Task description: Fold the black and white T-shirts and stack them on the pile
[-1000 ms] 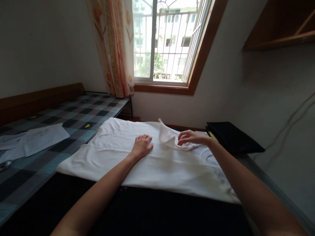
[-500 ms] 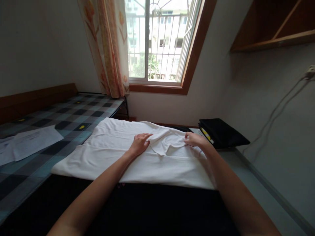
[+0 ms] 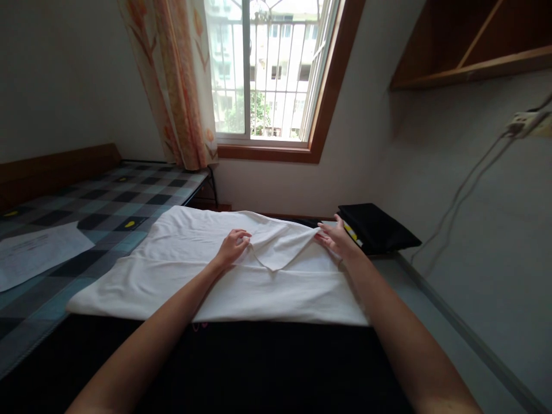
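Note:
A white shirt (image 3: 172,276) lies spread out in front of me, with a long crease across it and a pointed flap (image 3: 276,250) folded over near its far right side. My left hand (image 3: 233,247) pinches the flap's left end between thumb and fingertips. At the flap's right end, my right hand (image 3: 336,236) rests with fingers apart, its fingertips touching the fabric. Black cloth (image 3: 259,368) with a small pink print shows below the shirt's near edge.
On the left is a bed with a checked cover (image 3: 164,192) and paper sheets (image 3: 43,250). A black folder-like item (image 3: 379,227) lies beyond my right hand. Ahead are a curtain (image 3: 179,86) and a barred window (image 3: 276,75). A wooden shelf (image 3: 474,72) and cables (image 3: 466,178) are at right.
The flap has been pulled flatter, with straighter edges. My right hand's fingers have spread and loosened from the cloth. The whole view has shifted slightly, so things appear farther left.

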Available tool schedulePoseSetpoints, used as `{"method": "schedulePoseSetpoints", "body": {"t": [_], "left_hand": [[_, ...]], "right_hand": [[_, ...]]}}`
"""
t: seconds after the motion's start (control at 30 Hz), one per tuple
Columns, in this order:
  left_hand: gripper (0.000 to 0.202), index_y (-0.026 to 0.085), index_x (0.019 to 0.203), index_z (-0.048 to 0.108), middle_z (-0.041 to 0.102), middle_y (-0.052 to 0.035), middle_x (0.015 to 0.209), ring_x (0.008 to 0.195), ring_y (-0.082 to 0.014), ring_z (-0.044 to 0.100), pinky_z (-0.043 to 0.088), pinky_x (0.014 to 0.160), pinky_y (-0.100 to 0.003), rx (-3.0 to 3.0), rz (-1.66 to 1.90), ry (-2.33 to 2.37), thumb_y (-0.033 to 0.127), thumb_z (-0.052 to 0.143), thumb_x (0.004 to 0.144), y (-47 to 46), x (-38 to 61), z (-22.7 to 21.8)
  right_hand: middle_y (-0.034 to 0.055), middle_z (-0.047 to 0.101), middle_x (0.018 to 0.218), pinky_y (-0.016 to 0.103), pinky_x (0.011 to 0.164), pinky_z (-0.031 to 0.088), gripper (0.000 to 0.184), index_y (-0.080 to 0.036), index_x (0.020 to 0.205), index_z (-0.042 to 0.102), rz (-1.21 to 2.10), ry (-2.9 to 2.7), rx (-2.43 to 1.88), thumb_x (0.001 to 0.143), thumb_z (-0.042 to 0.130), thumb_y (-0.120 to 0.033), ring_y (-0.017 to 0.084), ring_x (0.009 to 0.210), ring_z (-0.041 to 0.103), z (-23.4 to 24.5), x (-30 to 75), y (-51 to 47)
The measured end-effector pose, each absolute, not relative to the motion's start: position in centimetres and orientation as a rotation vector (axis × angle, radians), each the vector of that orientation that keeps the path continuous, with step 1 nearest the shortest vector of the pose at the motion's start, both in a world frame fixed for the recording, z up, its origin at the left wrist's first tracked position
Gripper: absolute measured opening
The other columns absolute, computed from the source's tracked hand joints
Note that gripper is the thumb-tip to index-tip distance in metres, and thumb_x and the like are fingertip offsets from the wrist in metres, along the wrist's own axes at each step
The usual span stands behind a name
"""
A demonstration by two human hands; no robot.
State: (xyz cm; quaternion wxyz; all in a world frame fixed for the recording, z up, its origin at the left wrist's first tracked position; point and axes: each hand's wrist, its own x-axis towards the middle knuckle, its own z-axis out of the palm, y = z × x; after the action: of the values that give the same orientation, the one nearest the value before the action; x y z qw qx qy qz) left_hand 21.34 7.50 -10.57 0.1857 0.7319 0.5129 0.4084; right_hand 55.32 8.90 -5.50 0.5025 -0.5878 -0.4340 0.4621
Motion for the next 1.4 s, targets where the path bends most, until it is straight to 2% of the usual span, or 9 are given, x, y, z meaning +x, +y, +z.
{"method": "schedulePoseSetpoints", "body": {"t": [0.17, 0.33, 0.47, 0.57, 0.67, 0.97, 1.2, 1.3, 1.4], "left_hand": [[0.021, 0.020, 0.095, 0.072, 0.064, -0.0073, 0.109, 0.102, -0.0195, 0.061, 0.046, 0.098, -0.037, 2.047, 1.132, 1.448, 0.027, 0.056, 0.082, 7.4, 21.3, -10.6], [0.026, 0.017, 0.096, 0.072, 0.066, -0.0091, 0.105, 0.098, -0.0203, 0.061, 0.047, 0.095, -0.036, 2.000, 1.140, 1.441, 0.030, 0.053, 0.083, 7.7, 21.2, -10.4], [0.032, 0.015, 0.102, 0.070, 0.068, -0.0099, 0.107, 0.098, -0.0219, 0.062, 0.049, 0.091, -0.036, 1.849, 1.105, 1.415, 0.033, 0.055, 0.081, 8.4, 21.0, -10.3], [0.041, 0.012, 0.111, 0.066, 0.068, -0.0119, 0.109, 0.098, -0.0228, 0.063, 0.049, 0.088, -0.034, 1.715, 1.029, 1.395, 0.033, 0.059, 0.077, 9.4, 21.1, -9.8], [0.051, 0.012, 0.122, 0.060, 0.069, -0.0113, 0.105, 0.095, -0.0225, 0.064, 0.050, 0.084, -0.032, 1.639, 0.949, 1.414, 0.032, 0.063, 0.076, 10.9, 21.6, -8.7], [0.052, 0.016, 0.126, 0.060, 0.068, -0.0069, 0.096, 0.079, -0.0144, 0.061, 0.047, 0.067, -0.022, 1.416, 0.893, 1.373, 0.032, 0.069, 0.077, 15.7, 26.0, -6.0], [0.040, 0.012, 0.099, 0.072, 0.066, -0.0055, 0.075, 0.062, -0.0128, 0.056, 0.040, 0.051, -0.021, 1.413, 0.863, 1.375, 0.029, 0.078, 0.064, 17.4, 27.9, -6.4], [0.040, 0.011, 0.089, 0.073, 0.068, -0.0057, 0.076, 0.064, -0.0140, 0.058, 0.042, 0.055, -0.023, 1.434, 0.902, 1.361, 0.028, 0.082, 0.054, 17.6, 28.4, -6.8], [0.050, 0.010, 0.098, 0.072, 0.069, -0.0067, 0.083, 0.068, -0.0144, 0.061, 0.046, 0.061, -0.024, 1.439, 1.003, 1.356, 0.028, 0.083, 0.053, 18.0, 29.1, -7.3]], "right_hand": [[0.0101, 0.063, 0.100, 0.036, 0.060, 0.061, 0.099, -0.031, 0.151, 0.001, 1.254, -1.017, -1.618, 0.080, 0.070, -0.032, 0.017, 0.063, 0.066, -5.3, 56.4, 8.5], [0.0064, 0.067, 0.081, 0.032, 0.059, 0.059, 0.068, -0.021, 0.146, 0.025, 1.381, -1.155, -1.649, 0.089, 0.059, -0.034, 0.017, 0.060, 0.067, -4.7, 56.9, 7.8], [0.0047, 0.068, 0.082, 0.027, 0.066, 0.058, 0.033, -0.019, 0.121, 0.053, 1.463, -1.134, -1.533, 0.090, 0.058, -0.029, 0.014, 0.064, 0.067, -4.7, 56.5, 8.0], [0.0053, 0.068, 0.082, 0.027, 0.067, 0.057, 0.014, -0.018, 0.100, 0.060, 1.437, -1.139, -1.529, 0.090, 0.057, -0.028, 0.013, 0.065, 0.067, -4.9, 56.3, 8.4], [0.0079, 0.069, 0.085, 0.027, 0.068, 0.057, 0.008, -0.016, 0.089, 0.062, 1.393, -1.143, -1.514, 0.088, 0.058, -0.023, 0.014, 0.069, 0.067, -5.0, 56.4, 8.8], [0.0044, 0.068, 0.099, 0.026, 0.075, 0.056, 0.022, -0.021, 0.100, 0.063, 1.049, -1.166, -1.270, 0.079, 0.065, -0.027, 0.014, 0.083, 0.066, -4.8, 56.4, 9.9], [-0.0041, 0.058, 0.074, 0.022, 0.062, 0.054, 0.057, -0.022, 0.117, 0.059, 1.089, -1.150, -1.193, 0.062, 0.072, -0.020, 0.011, 0.068, 0.060, -7.3, 56.5, 10.5], [-0.0027, 0.060, 0.069, 0.023, 0.058, 0.053, 0.054, -0.017, 0.111, 0.063, 1.122, -1.139, -1.215, 0.058, 0.072, -0.018, 0.012, 0.061, 0.058, -8.6, 56.9, 11.1], [0.0021, 0.067, 0.074, 0.027, 0.060, 0.053, 0.045, -0.013, 0.102, 0.067, 1.017, -1.094, -1.246, 0.058, 0.071, -0.022, 0.014, 0.062, 0.059, -9.6, 57.7, 12.2]]}}
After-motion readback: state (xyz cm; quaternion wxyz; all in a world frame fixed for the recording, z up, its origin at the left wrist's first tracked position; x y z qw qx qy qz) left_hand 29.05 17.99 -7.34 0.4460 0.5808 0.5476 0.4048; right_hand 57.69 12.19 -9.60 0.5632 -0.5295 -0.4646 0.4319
